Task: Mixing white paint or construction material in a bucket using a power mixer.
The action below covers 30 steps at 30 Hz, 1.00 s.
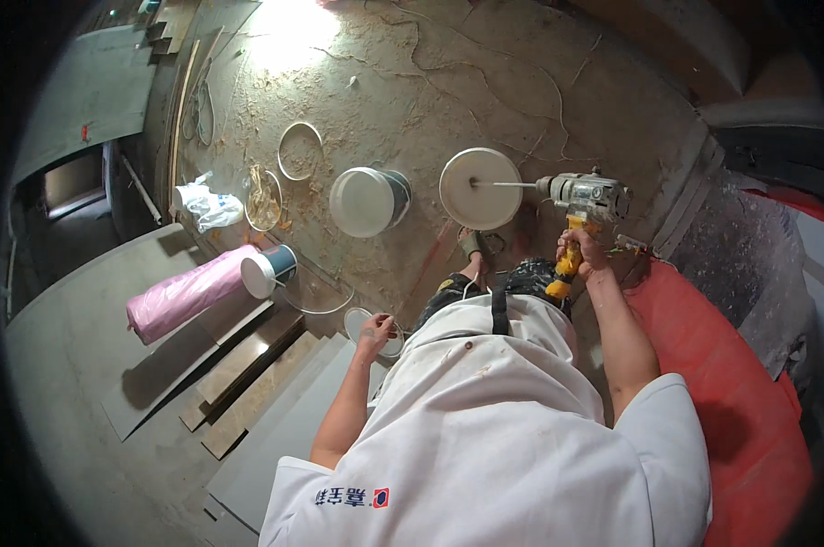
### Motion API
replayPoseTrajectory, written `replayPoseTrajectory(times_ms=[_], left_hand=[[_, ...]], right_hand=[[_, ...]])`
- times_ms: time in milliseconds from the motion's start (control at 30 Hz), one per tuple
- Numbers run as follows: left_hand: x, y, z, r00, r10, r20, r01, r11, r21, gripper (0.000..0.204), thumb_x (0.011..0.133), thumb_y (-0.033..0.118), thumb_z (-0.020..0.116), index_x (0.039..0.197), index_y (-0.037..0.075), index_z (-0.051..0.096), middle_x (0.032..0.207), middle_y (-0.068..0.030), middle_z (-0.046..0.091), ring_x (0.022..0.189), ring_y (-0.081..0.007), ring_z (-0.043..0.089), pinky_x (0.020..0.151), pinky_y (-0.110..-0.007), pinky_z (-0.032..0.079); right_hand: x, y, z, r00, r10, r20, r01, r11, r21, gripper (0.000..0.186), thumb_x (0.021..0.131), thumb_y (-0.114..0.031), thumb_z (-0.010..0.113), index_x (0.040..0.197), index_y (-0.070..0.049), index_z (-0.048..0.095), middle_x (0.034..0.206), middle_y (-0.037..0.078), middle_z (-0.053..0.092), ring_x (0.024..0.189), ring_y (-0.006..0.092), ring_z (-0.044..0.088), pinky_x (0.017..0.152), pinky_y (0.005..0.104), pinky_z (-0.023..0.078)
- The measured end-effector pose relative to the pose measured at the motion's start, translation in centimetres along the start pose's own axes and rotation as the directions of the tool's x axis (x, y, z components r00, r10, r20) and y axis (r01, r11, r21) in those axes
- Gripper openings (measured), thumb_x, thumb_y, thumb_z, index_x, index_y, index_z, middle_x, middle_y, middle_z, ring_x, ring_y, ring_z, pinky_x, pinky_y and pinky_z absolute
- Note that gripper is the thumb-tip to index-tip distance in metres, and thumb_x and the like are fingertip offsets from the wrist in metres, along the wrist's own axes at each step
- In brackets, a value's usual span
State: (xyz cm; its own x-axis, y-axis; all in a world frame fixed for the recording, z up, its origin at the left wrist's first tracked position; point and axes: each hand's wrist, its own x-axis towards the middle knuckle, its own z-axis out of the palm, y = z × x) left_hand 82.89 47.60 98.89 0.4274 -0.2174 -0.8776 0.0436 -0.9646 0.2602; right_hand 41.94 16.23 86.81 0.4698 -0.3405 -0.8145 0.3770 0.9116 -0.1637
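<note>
My right hand (587, 252) is wrapped round the yellow handle of a power drill (587, 195), its grey body stained white. A long metal mixing shaft (503, 185) runs left from the drill, its far end in the white contents of a bucket (443, 191). My left hand (376, 334) hangs low on the left with its fingers curled in, and I see nothing in them. Behind it on the floor is a white round lid (392, 348). Left of the first bucket stands a second bucket (399, 199), dark-sided, with pale contents.
A pink wrapped roll (193, 292) lies at left against a tipped small bucket (284, 261), near stacked boards (257, 383). Farther off are a white plastic bag (209, 206), an open container with scraps (264, 202) and a ring (300, 151). Cords cross the littered floor. Red sheeting (704, 356) lies right.
</note>
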Motion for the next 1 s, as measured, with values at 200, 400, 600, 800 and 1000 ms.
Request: replayPoseTrajectory(times_ms=[200, 400, 600, 800, 1000], left_hand=[[0.1, -0.5, -0.4, 0.999, 0.042, 0.023, -0.041, 0.999, -0.016, 0.030, 0.096, 0.027, 0.056, 0.114, 0.003, 0.060, 0.088, -0.0068, 0.068, 0.073, -0.0153, 0.066, 0.061, -0.029, 0.048], [0.7, -0.6, 0.0, 0.999, 0.025, 0.024, -0.025, 1.000, -0.004, 0.031, 0.096, 0.027, 0.056, 0.116, 0.003, 0.059, 0.089, -0.0070, 0.068, 0.073, -0.0158, 0.066, 0.061, -0.029, 0.048], [-0.2, 1.0, 1.5, 1.000, 0.015, -0.008, -0.015, 1.000, -0.009, 0.029, 0.093, 0.022, 0.060, 0.109, -0.002, 0.063, 0.088, -0.0090, 0.067, 0.075, -0.0155, 0.064, 0.067, -0.030, 0.052], [-1.2, 1.2, 2.3, 1.000, 0.027, -0.012, -0.028, 0.999, -0.044, 0.028, 0.093, 0.022, 0.060, 0.108, -0.002, 0.063, 0.089, -0.0089, 0.068, 0.075, -0.0157, 0.064, 0.067, -0.030, 0.053], [-1.0, 1.1, 3.0, 0.999, 0.039, 0.016, -0.036, 0.990, -0.134, 0.028, 0.094, 0.021, 0.060, 0.110, -0.002, 0.060, 0.091, -0.0092, 0.067, 0.074, -0.0155, 0.064, 0.067, -0.030, 0.053]], right_hand=[[-0.6, -0.1, 0.3, 1.000, 0.021, 0.006, -0.021, 0.999, 0.037, 0.007, 0.081, -0.011, 0.060, 0.083, -0.009, 0.054, 0.069, 0.003, 0.057, 0.058, 0.0158, 0.057, 0.058, 0.0319, 0.052], [-1.0, -0.6, 0.0, 0.999, 0.043, 0.019, -0.043, 0.999, -0.022, 0.007, 0.082, -0.013, 0.060, 0.082, -0.010, 0.054, 0.070, 0.003, 0.057, 0.058, 0.0156, 0.057, 0.058, 0.0319, 0.053], [-1.0, -0.2, -0.8, 0.998, 0.050, 0.032, -0.046, 0.992, -0.118, 0.005, 0.083, -0.013, 0.059, 0.083, -0.010, 0.055, 0.070, 0.003, 0.057, 0.059, 0.0148, 0.057, 0.058, 0.0307, 0.052], [-1.0, -0.5, 0.0, 0.997, 0.066, 0.037, -0.059, 0.983, -0.175, 0.006, 0.082, -0.012, 0.059, 0.086, -0.010, 0.055, 0.071, 0.001, 0.057, 0.059, 0.0139, 0.058, 0.057, 0.0294, 0.052], [-0.7, 0.3, -0.2, 0.997, 0.047, 0.056, -0.031, 0.966, -0.258, 0.007, 0.082, -0.014, 0.061, 0.086, -0.011, 0.056, 0.071, 0.000, 0.057, 0.059, 0.0128, 0.059, 0.057, 0.0291, 0.052]])
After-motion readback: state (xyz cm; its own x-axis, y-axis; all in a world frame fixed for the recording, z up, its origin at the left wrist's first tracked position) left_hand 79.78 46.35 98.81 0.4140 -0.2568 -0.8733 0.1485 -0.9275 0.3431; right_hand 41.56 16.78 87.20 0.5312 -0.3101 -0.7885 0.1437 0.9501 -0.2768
